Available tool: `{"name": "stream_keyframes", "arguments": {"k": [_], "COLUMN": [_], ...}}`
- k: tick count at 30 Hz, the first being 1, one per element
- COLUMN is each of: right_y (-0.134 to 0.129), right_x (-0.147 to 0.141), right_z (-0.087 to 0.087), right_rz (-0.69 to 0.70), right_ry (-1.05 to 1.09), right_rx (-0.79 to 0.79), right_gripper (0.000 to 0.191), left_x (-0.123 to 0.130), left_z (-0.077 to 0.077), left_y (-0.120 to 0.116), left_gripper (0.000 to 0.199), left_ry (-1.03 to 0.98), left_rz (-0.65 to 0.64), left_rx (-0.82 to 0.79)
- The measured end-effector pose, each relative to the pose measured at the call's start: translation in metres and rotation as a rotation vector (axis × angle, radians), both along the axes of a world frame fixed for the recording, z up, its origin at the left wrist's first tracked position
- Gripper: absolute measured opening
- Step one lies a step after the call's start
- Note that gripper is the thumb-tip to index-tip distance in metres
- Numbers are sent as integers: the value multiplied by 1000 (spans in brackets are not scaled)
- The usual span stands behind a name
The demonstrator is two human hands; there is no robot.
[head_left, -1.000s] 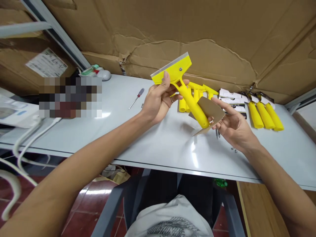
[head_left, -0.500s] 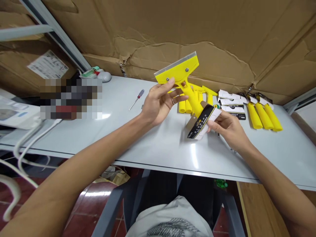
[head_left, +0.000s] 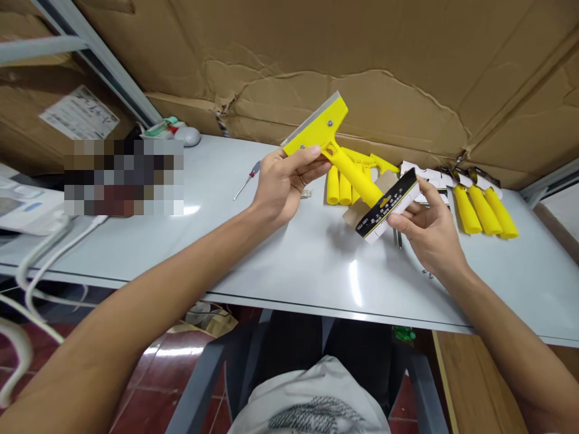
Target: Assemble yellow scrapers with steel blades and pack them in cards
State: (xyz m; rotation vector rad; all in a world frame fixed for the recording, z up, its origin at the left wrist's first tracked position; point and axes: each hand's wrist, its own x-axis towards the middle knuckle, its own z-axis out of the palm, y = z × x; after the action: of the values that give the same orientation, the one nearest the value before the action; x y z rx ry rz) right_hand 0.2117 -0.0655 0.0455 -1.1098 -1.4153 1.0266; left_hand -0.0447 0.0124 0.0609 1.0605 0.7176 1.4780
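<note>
My left hand (head_left: 286, 184) grips a yellow scraper (head_left: 350, 169) near its neck, the thumb lying over the wide head. Two screws and a grey blade edge show on that head, which points up and away. With my right hand (head_left: 429, 226) I pinch a folded black and white cardboard sleeve (head_left: 384, 208) at its right end. The sleeve sits around or against the lower end of the scraper's handle; how far the handle reaches into it is hidden. Behind, more yellow scrapers (head_left: 333, 187) lie on the table, partly covered by the held one.
Three yellow-handled scrapers (head_left: 486, 211) with card sleeves lie at the right, beside a pile of white and black cards (head_left: 418, 172). A screwdriver (head_left: 248, 179) and a grey mouse (head_left: 187, 136) are further left. Cardboard (head_left: 344, 42) walls the table's back edge.
The scraper has tilted more steeply, its head moving slightly left. My right hand has shifted right and up with the sleeve, which has turned to show more of its black printed face.
</note>
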Motion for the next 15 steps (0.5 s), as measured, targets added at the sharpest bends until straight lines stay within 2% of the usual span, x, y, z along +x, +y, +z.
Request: {"name": "stream_keyframes", "arguments": {"k": [4,8,15], "right_y": [-2,-1,2], "right_x": [0,4,11], "right_z": [5,8,9], "right_rz": [-53,-66,51], "right_ry": [-52,-56,-146], "right_rx": [0,53,47], "right_gripper": [89,96,103], "left_x": [1,-1,-3], "left_z": [-3,-3,-6], "left_y": [-1,-1,2], "left_gripper": [21,31,37], "left_ry": [-7,113,332], "left_rz": [-33,-111,-207], "left_rx": [-3,-9,129]}}
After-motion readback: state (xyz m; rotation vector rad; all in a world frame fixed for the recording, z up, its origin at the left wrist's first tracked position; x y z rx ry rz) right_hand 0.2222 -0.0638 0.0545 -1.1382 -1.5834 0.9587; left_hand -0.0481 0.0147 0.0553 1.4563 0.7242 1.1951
